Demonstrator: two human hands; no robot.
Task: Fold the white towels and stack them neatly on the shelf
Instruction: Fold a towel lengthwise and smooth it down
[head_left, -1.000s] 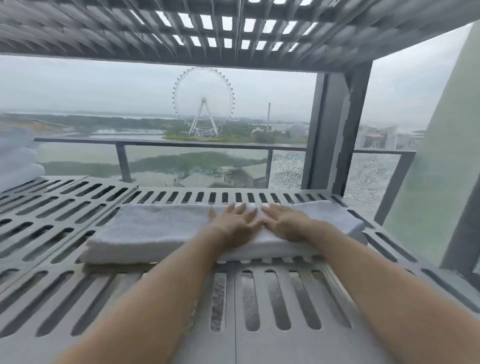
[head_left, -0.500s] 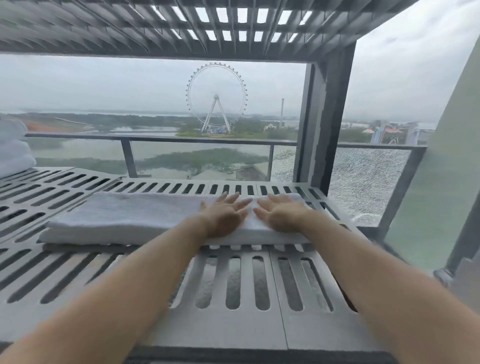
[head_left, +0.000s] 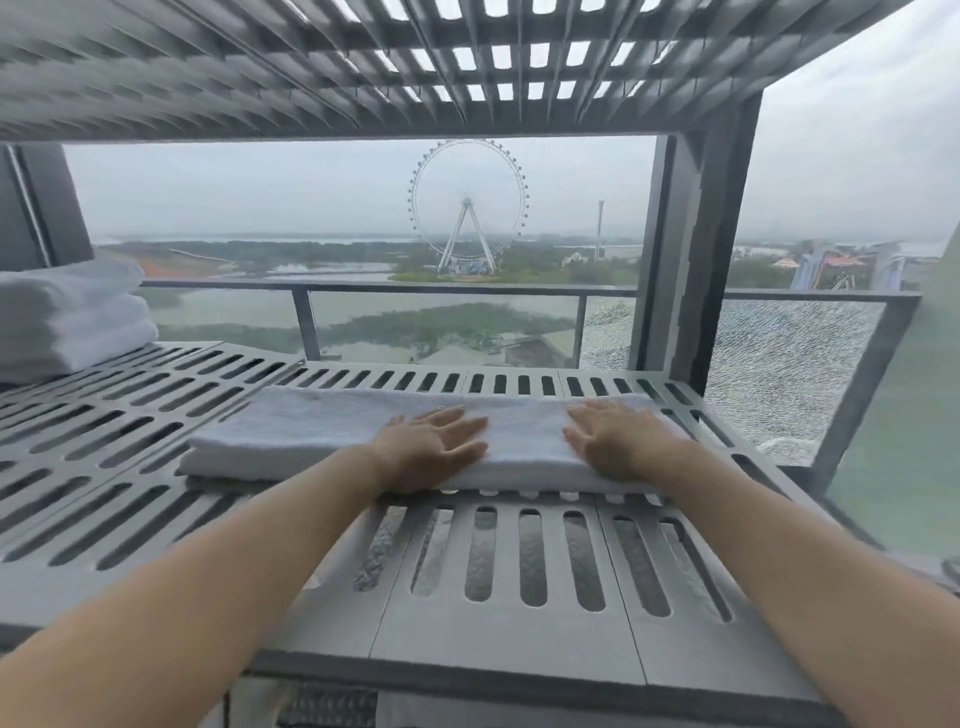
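I press my left hand (head_left: 434, 448) and right hand (head_left: 615, 441) flat, fingers straight and gripping nothing, on the folded towel (head_left: 332, 431) lying on the shelf (head_left: 545, 577), to smooth it.

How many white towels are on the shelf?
4 visible: one folded towel under the left hand and right hand, and a stack of three at far left of the shelf. The frame edge cuts the stack, so more may be hidden.
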